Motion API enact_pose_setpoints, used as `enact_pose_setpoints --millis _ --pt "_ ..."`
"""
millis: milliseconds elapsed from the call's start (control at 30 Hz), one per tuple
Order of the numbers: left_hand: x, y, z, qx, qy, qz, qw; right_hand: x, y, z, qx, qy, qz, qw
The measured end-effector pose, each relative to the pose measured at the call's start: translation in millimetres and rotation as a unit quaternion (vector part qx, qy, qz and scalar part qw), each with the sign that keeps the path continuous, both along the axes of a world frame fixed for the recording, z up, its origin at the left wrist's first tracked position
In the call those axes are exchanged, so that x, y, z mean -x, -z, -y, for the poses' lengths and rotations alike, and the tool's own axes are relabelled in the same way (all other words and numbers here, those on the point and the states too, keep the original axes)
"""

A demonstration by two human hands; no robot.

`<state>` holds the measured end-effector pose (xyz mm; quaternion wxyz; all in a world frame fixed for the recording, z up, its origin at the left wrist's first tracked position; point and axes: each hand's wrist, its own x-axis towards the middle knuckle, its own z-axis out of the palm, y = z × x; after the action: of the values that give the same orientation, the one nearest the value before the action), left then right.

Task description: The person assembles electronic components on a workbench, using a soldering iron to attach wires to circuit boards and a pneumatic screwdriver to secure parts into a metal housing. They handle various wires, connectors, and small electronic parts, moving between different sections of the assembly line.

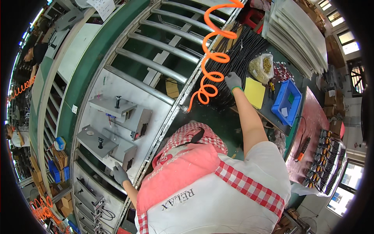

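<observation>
My left hand (120,174), in a grey glove, is at the near corner of a grey metal fixture (97,141) on the roller line. Its fingers look stretched out beside a small white piece at that corner. A similar grey fixture (113,104) with a black knob stands just beyond. My right arm reaches out over the side bench. There my right hand (233,81), also gloved in grey, has its fingers curled at a large bundle of black cables (244,48). Whether a single cable lies in the fingers is too small to see.
An orange coiled air hose (210,54) hangs beside the conveyor rollers (163,46). On the bench are yellow sheets (254,93), a bag of brass-coloured parts (261,68) and a blue bin (286,102). Stacked pale boards (296,35) stand behind. Other people work at far left.
</observation>
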<state>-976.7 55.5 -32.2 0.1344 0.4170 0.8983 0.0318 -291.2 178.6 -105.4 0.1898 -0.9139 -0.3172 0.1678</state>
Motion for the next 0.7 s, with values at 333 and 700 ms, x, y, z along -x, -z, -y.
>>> enact_pose_setpoints --millis 333,700 --pt "-31.2 3.7 6.9 -0.094 0.021 0.062 0.993 -38.0 46.8 -70.3 0.116 0.155 -0.011 0.981" --pt "-255.0 -83.8 -29.3 -0.288 0.25 0.233 0.894 -82.6 32.5 -60.0 0.121 0.021 -0.171 0.978"
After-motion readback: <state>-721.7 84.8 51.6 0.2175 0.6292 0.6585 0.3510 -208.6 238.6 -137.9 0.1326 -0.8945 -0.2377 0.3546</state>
